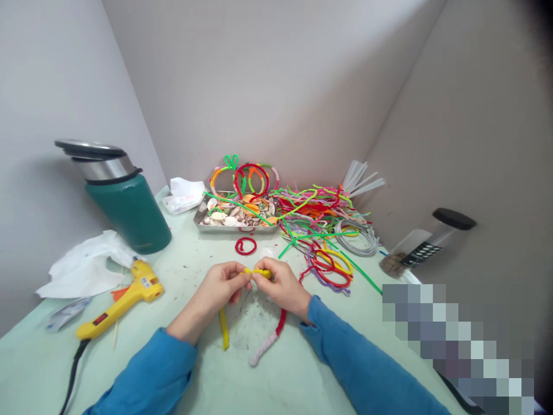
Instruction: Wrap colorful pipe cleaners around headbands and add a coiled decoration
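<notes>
Between both hands, above the near middle of the table, is a fuzzy yellow pipe cleaner [260, 272]. My left hand [227, 282] pinches one part of it between thumb and fingertips. Close beside it, my right hand [279, 285] is closed on the same yellow piece, hiding some of it. Below the left hand hangs a yellow fuzzy end [223, 328]. A red and pale lilac fuzzy strip [270, 343] comes out below the right hand. Whether these pieces join the yellow part inside the fingers, I cannot tell. A red pipe cleaner ring [246, 246] lies just beyond the hands.
A metal tray [237, 229] of shells stands at the back, with pipe cleaner hoops [252, 165] behind it. Loose pipe cleaners [311, 207] pile up to its right. At left are a yellow glue gun [125, 302] and green bottle [133, 213]; a clear canister [427, 242] is at right.
</notes>
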